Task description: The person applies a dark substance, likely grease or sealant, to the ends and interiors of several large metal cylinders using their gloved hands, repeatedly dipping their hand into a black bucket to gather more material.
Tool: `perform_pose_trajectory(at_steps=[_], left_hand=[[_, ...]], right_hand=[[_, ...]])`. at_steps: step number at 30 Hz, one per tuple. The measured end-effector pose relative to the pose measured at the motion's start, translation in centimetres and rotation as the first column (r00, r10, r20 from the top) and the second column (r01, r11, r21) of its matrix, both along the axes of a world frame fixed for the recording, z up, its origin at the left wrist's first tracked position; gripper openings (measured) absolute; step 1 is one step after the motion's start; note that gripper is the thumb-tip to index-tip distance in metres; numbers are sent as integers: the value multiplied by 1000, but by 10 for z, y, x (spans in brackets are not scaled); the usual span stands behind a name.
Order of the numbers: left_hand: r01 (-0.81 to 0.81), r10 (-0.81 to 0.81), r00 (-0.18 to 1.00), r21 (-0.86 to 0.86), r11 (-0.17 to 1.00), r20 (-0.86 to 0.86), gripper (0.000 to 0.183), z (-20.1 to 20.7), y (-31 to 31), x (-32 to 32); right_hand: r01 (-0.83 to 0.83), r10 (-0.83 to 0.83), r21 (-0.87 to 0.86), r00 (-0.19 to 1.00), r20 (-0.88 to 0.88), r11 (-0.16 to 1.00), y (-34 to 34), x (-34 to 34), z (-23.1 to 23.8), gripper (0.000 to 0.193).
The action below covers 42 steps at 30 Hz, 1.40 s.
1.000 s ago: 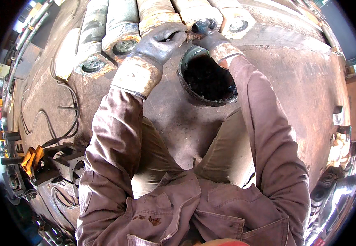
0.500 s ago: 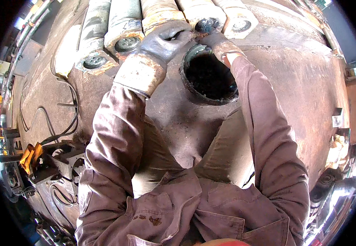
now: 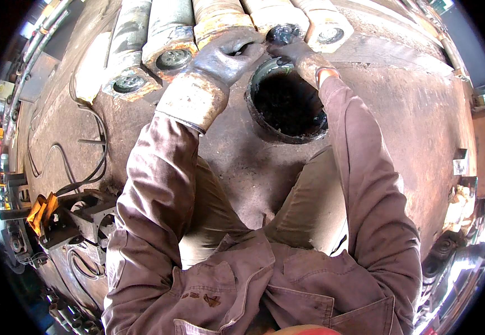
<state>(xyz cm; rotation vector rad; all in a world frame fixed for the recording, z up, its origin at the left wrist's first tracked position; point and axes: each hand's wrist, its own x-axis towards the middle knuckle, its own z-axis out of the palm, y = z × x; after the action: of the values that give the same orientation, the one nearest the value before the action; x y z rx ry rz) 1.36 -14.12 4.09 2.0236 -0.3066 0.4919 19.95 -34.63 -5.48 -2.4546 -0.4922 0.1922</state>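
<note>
My left hand [image 3: 228, 56], in a dark-stained glove with a pale cuff, is closed in front of the end of the middle bar [image 3: 220, 22]. Whatever its curled fingers grip is hidden. Just to the right, my right hand [image 3: 301, 56], in a shorter dark-smeared glove, has its fingers drawn together below the dark, greasy end face [image 3: 283, 34] of another thick bar. I cannot make out what lies in them. Below that hand stands a round bucket [image 3: 258, 111], its inside coated with black grease-like stuff [image 3: 284, 103]. My right wrist is beside its rim.
Several thick bars with hexagonal ends lie side by side at the far edge, among them a grey-green one [image 3: 170, 42] and a rusty-white one [image 3: 329, 34]. A black cable [image 3: 104, 139] loops on the left. Metal brackets [image 3: 86, 218] and an orange piece [image 3: 42, 212] lie lower left.
My right hand has shifted slightly up and to the right, showing more of the bucket. The left hand is nearly where it was, still closed.
</note>
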Motion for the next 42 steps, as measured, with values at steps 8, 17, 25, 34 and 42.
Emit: perform_pose_trajectory(at_steps=[8,17,25,34,42], left_hand=[[-60,62,998,78,995,-26,29,2,-2,0],[-38,39,999,24,999,-6,27,2,22,9],[-64,75,984,-74,995,163,24,-5,42,19],[-33,41,967,-34,999,250,27,-25,32,44],[-62,42,975,86,994,219,23,-9,12,20]], right_hand=[[-45,45,-4,998,-35,999,-8,-10,22,69],[-258,253,31,908,-335,966,-27,-73,92,69],[-469,378,-451,882,-280,759,-16,-126,119,61],[-387,749,-762,224,-623,-519,20,-133,49,19],[-444,514,-895,779,-359,48,52,-145,53,39]])
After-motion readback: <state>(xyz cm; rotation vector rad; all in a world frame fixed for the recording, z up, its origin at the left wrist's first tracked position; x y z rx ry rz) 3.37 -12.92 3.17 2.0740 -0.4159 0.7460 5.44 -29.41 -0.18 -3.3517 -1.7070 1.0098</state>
